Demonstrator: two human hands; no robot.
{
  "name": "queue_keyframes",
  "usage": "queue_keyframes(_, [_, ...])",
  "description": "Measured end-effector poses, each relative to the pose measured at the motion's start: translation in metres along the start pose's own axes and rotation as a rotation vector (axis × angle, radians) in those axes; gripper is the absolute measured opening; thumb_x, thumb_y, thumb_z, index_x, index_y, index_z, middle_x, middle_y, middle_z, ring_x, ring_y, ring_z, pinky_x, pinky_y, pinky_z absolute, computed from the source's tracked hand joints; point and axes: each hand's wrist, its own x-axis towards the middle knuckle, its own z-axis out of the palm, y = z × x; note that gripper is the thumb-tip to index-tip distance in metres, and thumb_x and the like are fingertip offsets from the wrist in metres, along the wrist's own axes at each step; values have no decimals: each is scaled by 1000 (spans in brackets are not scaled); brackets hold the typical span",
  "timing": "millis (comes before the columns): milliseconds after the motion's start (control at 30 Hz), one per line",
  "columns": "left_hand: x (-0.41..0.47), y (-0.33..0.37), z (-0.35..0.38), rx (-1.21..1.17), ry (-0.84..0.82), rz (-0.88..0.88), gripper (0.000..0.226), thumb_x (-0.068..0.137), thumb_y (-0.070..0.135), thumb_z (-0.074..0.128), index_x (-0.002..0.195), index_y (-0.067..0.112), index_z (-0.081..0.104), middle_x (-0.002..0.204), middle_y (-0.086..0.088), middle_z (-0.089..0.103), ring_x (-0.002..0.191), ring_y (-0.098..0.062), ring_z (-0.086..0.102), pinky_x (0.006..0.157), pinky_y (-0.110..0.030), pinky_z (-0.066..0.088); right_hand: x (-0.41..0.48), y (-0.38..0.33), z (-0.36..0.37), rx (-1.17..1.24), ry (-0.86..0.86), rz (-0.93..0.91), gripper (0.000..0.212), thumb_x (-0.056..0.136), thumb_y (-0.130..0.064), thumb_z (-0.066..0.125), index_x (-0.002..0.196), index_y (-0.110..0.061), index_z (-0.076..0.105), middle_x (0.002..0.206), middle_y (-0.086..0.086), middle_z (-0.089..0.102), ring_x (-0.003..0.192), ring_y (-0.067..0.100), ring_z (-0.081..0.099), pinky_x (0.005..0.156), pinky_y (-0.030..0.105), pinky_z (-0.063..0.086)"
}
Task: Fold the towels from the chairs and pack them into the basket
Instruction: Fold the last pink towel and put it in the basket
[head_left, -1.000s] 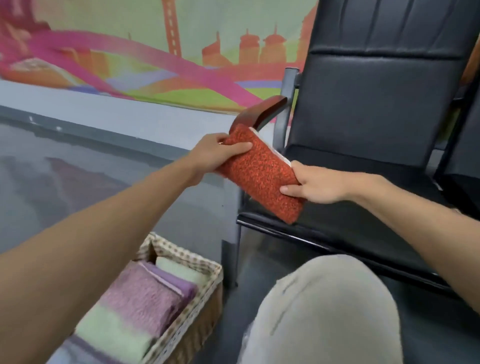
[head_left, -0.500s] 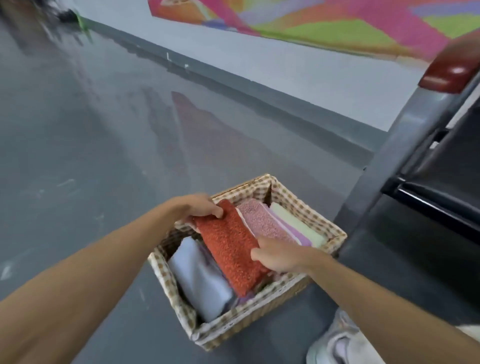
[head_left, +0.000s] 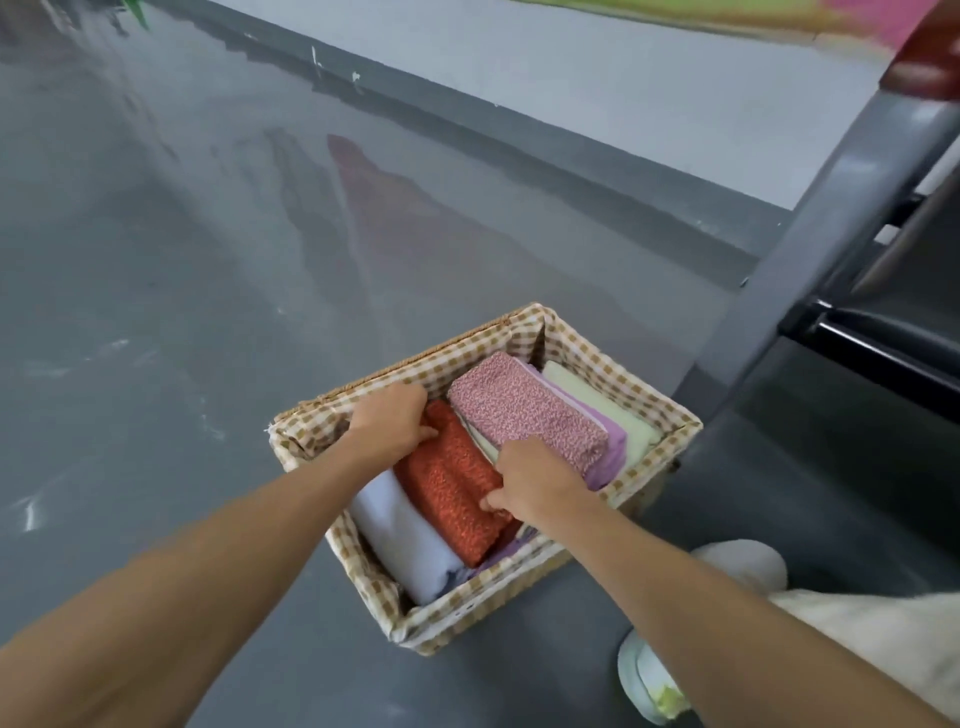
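Holding one red towel (head_left: 453, 491) in the basket (head_left: 655, 448).
My left hand (head_left: 390, 422) and right hand (head_left: 536, 479) grip its ends with curled fingers; four other towels (head_left: 524, 410) crowd it tight.

Basket (head_left: 467, 358) lining's tan-and-white gingham. Inside: speckled orange-red towel (head_left: 457, 499), mottled pink towel (head_left: 524, 410), plain lilac towel (head_left: 615, 454), pale green towel (head_left: 608, 410) by the right edge, bluish-white towel (head_left: 405, 535) by the left. Floor (head_left: 156, 260) is grey.

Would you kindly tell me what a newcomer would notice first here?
The orange-red towel stands out, gripped at each end by the left hand and right hand as it sits in the middle of the gingham-lined basket on the grey floor. A pink speckled towel lies right of it, a pale blue towel left.
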Motion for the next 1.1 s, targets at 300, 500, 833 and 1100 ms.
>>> queue_keyframes(300, [9,135,-124,-354,192,387,23,82,29,68,103,19,69,96,0,71,94,-20,66,84,-33,52,-83,74,-126,-39,345,69,16,83,-17,53,81,-9,67,77,8,66,77,30,63,73,39,56])
queue_keyframes(500, [-8,326,-194,-604,206,771,13,86,23,64,97,20,70,91,6,68,89,-11,64,85,-24,48,-214,202,-223,-3,669,345,17,86,-22,55,85,-17,71,97,5,70,90,27,64,83,40,55])
queue_keyframes(833, [-79,600,-205,-495,-107,1200,15,88,26,60,102,25,65,99,9,65,94,-10,60,83,-21,44,-408,407,-196,143,839,954,14,82,-18,56,89,-16,68,99,8,70,98,29,63,78,31,50])
queue_keyframes(1100, [-96,685,-131,-670,-218,1233,15,87,18,60,99,26,66,88,11,65,79,-1,57,71,-7,40,-472,511,-131,111,772,1428,45,93,-37,49,130,-11,49,135,16,47,126,35,41,100,44,36])
